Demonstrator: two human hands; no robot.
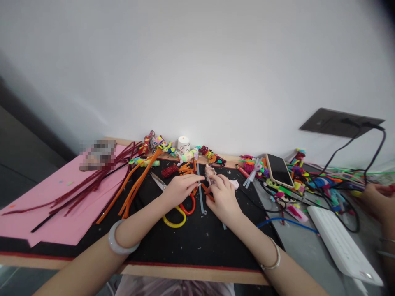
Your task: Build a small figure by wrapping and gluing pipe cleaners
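My left hand (180,190) reaches in over the black mat (191,250), its fingers pressed together and the tips close to my right hand. What lies in its fingertips is too small to make out. My right hand (224,199) is curled, with a short orange pipe cleaner (211,197) at its thumb and fingers. Just beyond the fingers is a lumpy beige-pink piece (210,171). A pale pink tool (235,183) lies partly hidden behind my right hand. Scissors (174,218) with red and yellow handles lie under my left wrist. A translucent stick (201,199) runs between the hands.
Dark red pipe cleaners (89,187) lie on a pink sheet (27,209), beside long orange ones (129,193). A white cup (184,144) and small colourful figures line the wall. A phone (279,170), power strip (342,242) and cables are right. Another person's hand (378,201) shows far right.
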